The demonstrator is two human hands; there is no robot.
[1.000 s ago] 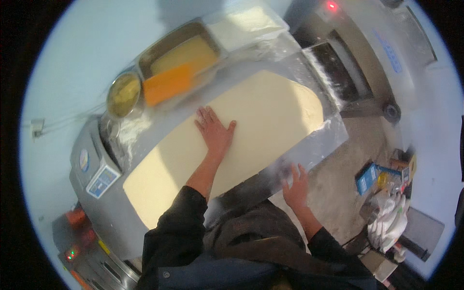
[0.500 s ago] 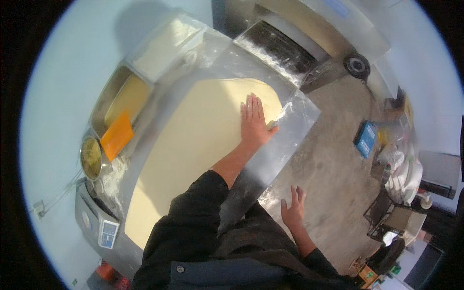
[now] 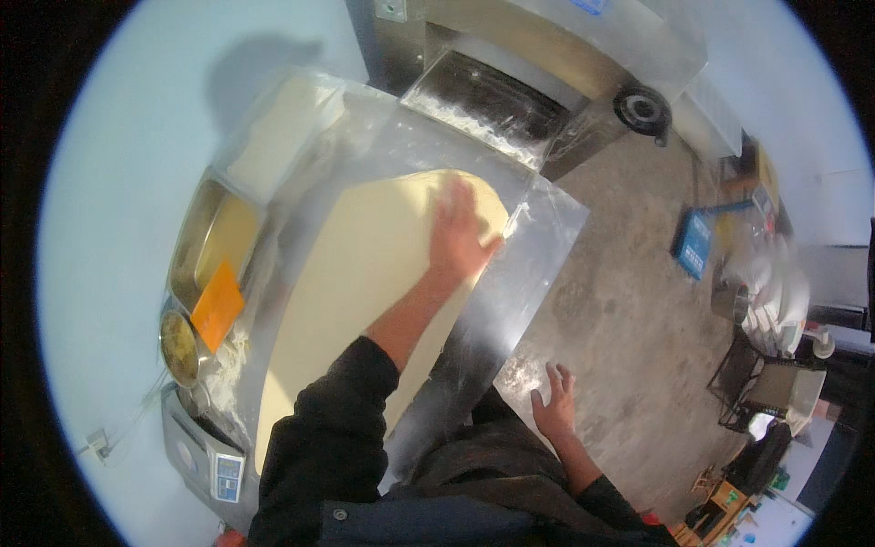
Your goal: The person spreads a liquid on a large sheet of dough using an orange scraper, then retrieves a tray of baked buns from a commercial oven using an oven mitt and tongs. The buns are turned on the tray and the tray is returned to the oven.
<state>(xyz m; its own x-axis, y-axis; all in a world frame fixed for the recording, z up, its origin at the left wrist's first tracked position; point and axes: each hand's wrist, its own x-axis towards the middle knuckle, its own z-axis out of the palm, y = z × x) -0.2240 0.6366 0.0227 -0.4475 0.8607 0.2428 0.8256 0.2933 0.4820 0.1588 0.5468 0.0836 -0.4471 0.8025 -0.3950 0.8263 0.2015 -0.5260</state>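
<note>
A broad sheet of pale yellow dough [image 3: 355, 264] lies flat on the metal worktable [image 3: 510, 292], its far end rounded. Near that far end my left hand [image 3: 460, 239] rests palm down on the dough, fingers stretched out and a little smeared by motion, the thumb out to the right. My left sleeve hides part of the dough's near side. Down at my right side, over the floor, hangs my right hand [image 3: 554, 410], with nothing in it and its fingers loosely bent and apart.
Along the wall stand a flour-filled bin [image 3: 278, 137], a metal pan [image 3: 196, 260], an orange scraper [image 3: 217, 305], a metal bowl [image 3: 180, 348] and a scale [image 3: 205, 456]. A machine [image 3: 492, 96] with a floury bed adjoins the table's far end. A blue box [image 3: 694, 242] is off right.
The view has shifted a little. My left hand stays on the dough's far end, now blurred by motion. My right hand still hangs at my side, its fingers bent slightly more.
</note>
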